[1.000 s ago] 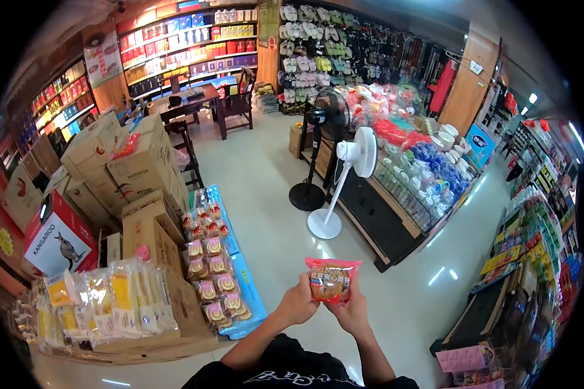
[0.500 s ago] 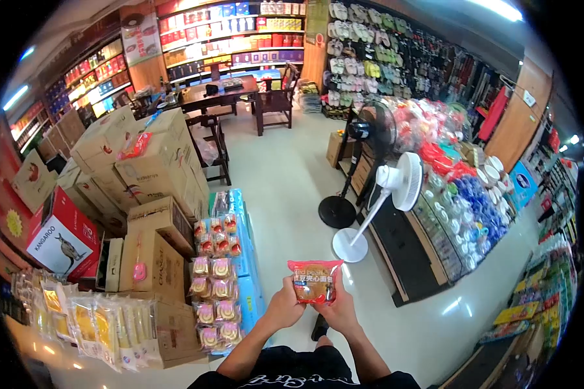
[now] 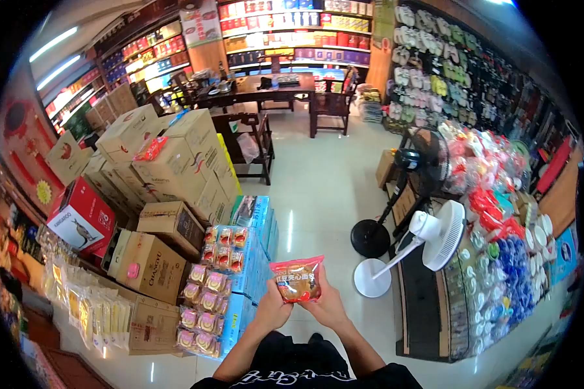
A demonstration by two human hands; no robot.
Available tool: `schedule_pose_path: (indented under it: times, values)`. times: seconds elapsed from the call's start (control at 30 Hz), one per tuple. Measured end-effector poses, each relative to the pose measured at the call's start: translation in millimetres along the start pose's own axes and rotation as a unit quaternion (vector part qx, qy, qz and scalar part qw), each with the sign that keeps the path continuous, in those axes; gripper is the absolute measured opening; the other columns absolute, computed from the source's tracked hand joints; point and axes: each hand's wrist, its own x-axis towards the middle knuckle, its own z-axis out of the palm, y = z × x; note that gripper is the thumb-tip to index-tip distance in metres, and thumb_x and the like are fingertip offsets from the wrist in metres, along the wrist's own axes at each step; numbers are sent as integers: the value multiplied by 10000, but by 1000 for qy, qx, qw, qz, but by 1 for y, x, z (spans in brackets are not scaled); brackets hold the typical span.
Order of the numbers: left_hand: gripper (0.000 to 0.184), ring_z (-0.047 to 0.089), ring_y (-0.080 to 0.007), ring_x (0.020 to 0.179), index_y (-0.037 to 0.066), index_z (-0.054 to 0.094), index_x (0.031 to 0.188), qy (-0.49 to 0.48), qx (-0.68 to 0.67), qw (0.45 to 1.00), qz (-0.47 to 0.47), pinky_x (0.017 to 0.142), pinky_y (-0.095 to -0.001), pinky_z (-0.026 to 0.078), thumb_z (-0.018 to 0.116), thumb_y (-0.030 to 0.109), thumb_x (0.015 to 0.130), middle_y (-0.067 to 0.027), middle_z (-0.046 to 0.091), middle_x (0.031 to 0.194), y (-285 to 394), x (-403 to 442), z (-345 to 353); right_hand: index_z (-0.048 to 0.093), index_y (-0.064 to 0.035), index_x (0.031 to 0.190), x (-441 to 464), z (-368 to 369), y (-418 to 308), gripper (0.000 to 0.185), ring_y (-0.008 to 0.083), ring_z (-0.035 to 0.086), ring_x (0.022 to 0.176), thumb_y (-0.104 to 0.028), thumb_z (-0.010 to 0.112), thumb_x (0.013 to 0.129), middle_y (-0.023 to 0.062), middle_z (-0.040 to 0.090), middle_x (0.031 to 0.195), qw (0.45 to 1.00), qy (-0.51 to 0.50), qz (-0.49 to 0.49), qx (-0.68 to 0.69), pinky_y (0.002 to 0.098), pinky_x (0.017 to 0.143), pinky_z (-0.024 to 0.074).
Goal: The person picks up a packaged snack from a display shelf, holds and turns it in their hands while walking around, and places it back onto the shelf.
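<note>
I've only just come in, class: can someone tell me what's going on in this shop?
A person holds a packaged bun in front of them, the left hand and right hand gripping its two sides. To the left are packs of swirled pastries on blue cartons, with a stack of cardboard boxes behind. To the right stand a white fan and a black fan, beside a display of plastic goods.

Black shirt (image 3: 298, 366) with white lettering.
</note>
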Motion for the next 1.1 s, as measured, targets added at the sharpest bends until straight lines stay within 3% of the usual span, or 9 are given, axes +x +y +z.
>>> schedule_pose_path:
  times: [0.13, 0.33, 0.43, 0.53, 0.63, 0.73, 0.87, 0.97, 1.1]
  values:
    - [513, 577, -510, 986, -54, 312, 1185, 49, -1, 998, -30, 837, -519, 467, 605, 61, 781, -337, 584, 1043, 10, 29, -3, 114, 19, 1502, 47, -9, 5, 1028, 244, 656, 1038, -190, 792, 759, 182, 640, 1164, 999, -46, -10, 22, 315, 878, 501]
    - [516, 577, -506, 997, -63, 289, 1170, 116, -10, 993, 3, 840, -512, 463, 610, 57, 784, -347, 572, 1052, -12, 101, -17, 110, 23, 1502, 142, -2, 22, 1026, 260, 664, 1021, -189, 787, 760, 184, 644, 1162, 994, -81, -69, -2, 326, 867, 510]
    - [534, 567, -499, 1034, -63, 280, 1184, 129, -43, 991, 19, 863, -490, 461, 615, 57, 785, -338, 558, 1081, -36, 153, -22, 96, 37, 1492, 197, -2, 18, 1037, 394, 625, 1064, -189, 778, 744, 263, 608, 1181, 992, -110, -48, -36, 377, 870, 509]
    - [522, 564, -428, 1107, -43, 277, 1189, 122, -107, 987, 17, 933, -441, 441, 603, 22, 787, -282, 555, 1113, -52, 214, -33, 93, 32, 1493, 256, -1, 10, 1037, 412, 625, 1033, -188, 771, 740, 264, 609, 1171, 991, -114, -36, -66, 384, 850, 516]
    - [512, 575, -436, 1087, -47, 278, 1183, 142, -92, 985, 18, 920, -448, 448, 602, 18, 792, -290, 564, 1103, -40, 270, -63, 96, 26, 1494, 324, 5, 9, 1030, 359, 664, 991, -168, 775, 745, 237, 630, 1155, 990, -116, -71, -39, 369, 842, 522]
    - [513, 588, -513, 972, -50, 283, 1167, 177, -68, 981, 33, 817, -506, 479, 617, 74, 798, -337, 590, 1016, -51, 317, -94, 110, 27, 1506, 385, 23, -8, 1035, 175, 611, 1068, -66, 799, 739, 138, 607, 1242, 989, -131, -66, 23, 306, 899, 501]
    - [517, 588, -503, 953, -28, 298, 1171, 152, -3, 987, -50, 783, -531, 474, 625, 109, 794, -333, 595, 989, -53, 350, -147, 105, 4, 1518, 440, 51, -22, 1034, 153, 572, 1110, -52, 788, 744, 133, 557, 1306, 979, -168, -97, 53, 297, 918, 489]
    - [515, 592, -501, 946, -23, 314, 1178, 208, 23, 976, -54, 777, -530, 478, 627, 102, 788, -319, 604, 986, -70, 361, -173, 104, -5, 1523, 476, 74, -19, 1022, 159, 552, 1141, -36, 770, 749, 142, 521, 1343, 967, -219, -117, 59, 292, 938, 472]
    - [719, 607, -486, 925, -42, 232, 1364, 290, 39, 952, -86, 770, -507, 497, 639, 71, 782, -312, 609, 972, -76, 375, -205, 150, -21, 1524, 531, 109, -23, 962, 187, 522, 1187, -17, 725, 752, 153, 473, 1382, 935, -301, -145, 123, 298, 979, 433]
